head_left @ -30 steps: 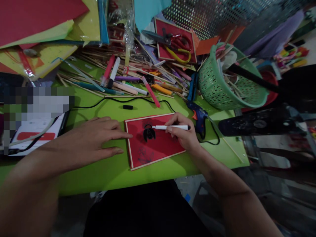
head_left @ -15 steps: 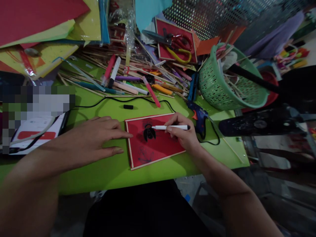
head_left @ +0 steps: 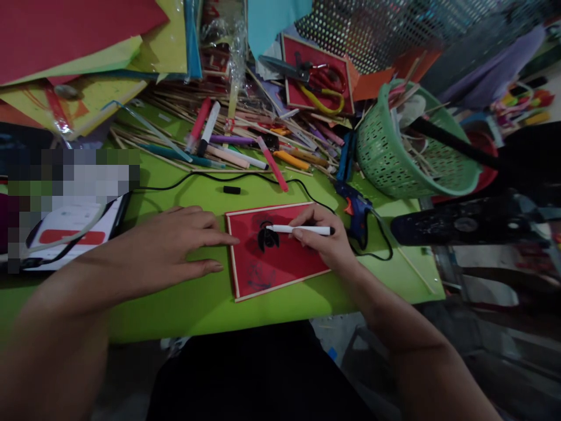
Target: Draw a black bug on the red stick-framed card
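Note:
A red card (head_left: pixel 280 266) with a pale wooden frame lies on the green table (head_left: pixel 184 304). A black drawing (head_left: pixel 266 237) sits in its upper half, and a fainter sketch below it. My right hand (head_left: pixel 322 240) is closed round a white marker (head_left: pixel 302 230), whose tip rests on the black drawing. My left hand (head_left: pixel 175 248) lies flat on the table with fingers stretched out, its fingertips touching the card's left edge.
A black marker cap (head_left: pixel 231 189) and a black cable (head_left: pixel 245 178) lie behind the card. A blue glue gun (head_left: pixel 357 210) sits to the right, a green basket (head_left: pixel 407 146) behind it. Several pens and wooden sticks (head_left: pixel 245 140) are piled at the back; a phone (head_left: pixel 70 234) lies left.
The view has shifted slightly. Both hands keep their places, with the marker tip still on the black drawing.

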Tool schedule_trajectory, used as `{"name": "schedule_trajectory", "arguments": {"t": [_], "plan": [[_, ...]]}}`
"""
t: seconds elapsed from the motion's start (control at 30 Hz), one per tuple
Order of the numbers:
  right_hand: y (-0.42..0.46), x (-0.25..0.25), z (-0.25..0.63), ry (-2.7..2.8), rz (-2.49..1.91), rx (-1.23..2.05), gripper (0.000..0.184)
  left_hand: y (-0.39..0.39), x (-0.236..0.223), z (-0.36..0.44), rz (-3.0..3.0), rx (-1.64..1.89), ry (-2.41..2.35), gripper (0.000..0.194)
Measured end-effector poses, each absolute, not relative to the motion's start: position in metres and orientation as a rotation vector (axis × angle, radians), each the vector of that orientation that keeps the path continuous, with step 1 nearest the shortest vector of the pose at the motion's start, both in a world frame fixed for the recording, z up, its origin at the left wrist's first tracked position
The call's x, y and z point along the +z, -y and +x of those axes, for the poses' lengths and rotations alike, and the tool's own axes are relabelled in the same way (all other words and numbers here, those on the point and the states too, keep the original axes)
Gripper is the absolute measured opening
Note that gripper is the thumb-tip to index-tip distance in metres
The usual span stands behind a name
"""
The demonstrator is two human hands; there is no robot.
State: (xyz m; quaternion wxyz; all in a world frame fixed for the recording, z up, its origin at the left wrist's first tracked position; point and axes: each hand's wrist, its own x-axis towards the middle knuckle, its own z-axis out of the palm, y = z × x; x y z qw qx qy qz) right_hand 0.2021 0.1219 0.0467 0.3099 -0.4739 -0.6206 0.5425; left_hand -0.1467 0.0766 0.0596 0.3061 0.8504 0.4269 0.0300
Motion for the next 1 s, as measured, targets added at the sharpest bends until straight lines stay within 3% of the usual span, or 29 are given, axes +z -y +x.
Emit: {"name": "schedule_trajectory", "arguments": {"t": [0.53, 1.0], "plan": [[-0.1220, 0.0444, 0.2021, 1.711, -1.222, 1.443, 0.034, -0.0767, 0.0545, -0.1480, 2.248, 0.105, -1.122, 0.049], [-0.1214, 0.0448, 0.2026, 1.718, -1.209, 1.412, 0.032, -0.0747, 0.0561, -0.1467, 2.292, 0.114, -1.118, 0.049]]}}
